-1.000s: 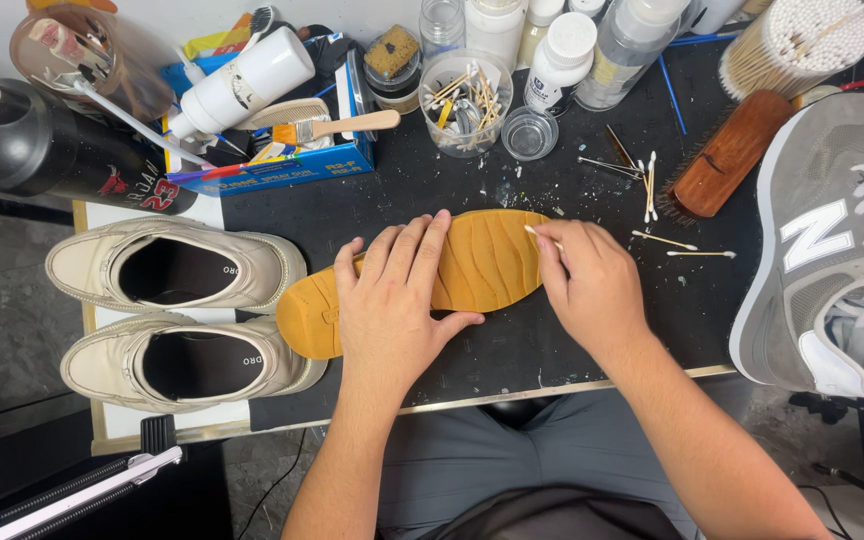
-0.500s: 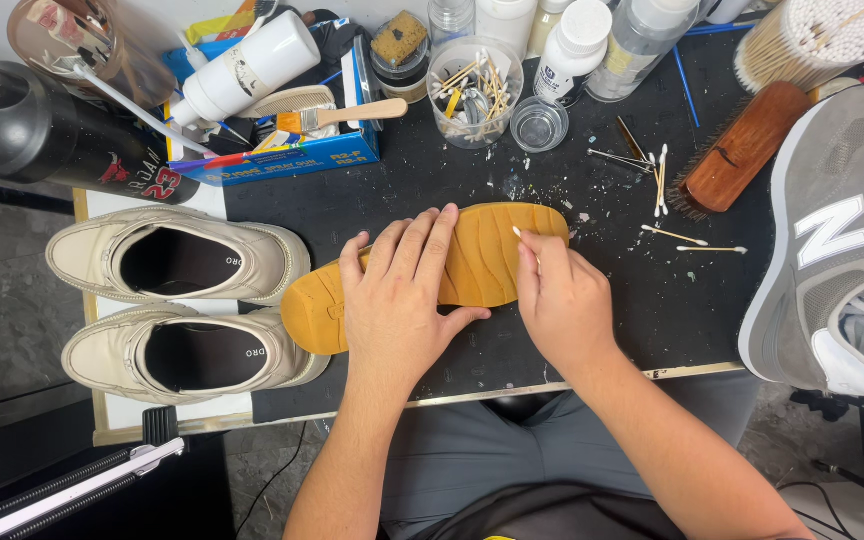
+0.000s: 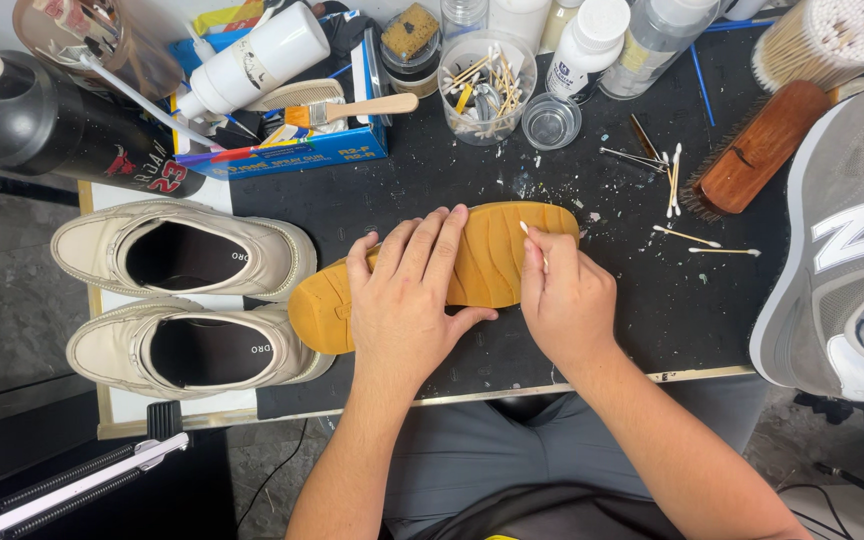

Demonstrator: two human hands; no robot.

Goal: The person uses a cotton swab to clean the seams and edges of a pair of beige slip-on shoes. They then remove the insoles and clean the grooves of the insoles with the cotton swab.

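A tan rubber shoe sole [image 3: 472, 265] lies tread-up on the black work surface [image 3: 652, 330], running from lower left to upper right just in front of the person. The left hand [image 3: 407, 300] is spread flat over the middle of the sole, fingers fanned and palm pressing down, so its grip is wide open and pins rather than clasps. The right hand [image 3: 567, 300] is closed in a fine pinch on a cotton swab [image 3: 534, 243], whose white tip touches the tread near the toe end.

The sole looks light and flexible, likely to bend and to skid on the surface if rubbed without a hand on it; the ridged tread gives fair friction. Holding it flat across the waist, as the left hand does, seems the sound place to steady it, leaving the toe and heel free. The swab is thin and would snap or bend under hard pressure, so a light pinch near its working end suits it.

To the left a pair of cream shoes [image 3: 182, 300] sits side by side on a white sheet. Loose swabs [image 3: 687, 238] lie to the right, near a wooden brush [image 3: 752, 150] and a grey sneaker [image 3: 842, 240]. Behind the sole stands a clear cup of swabs [image 3: 487, 90], with bottles along the far edge.
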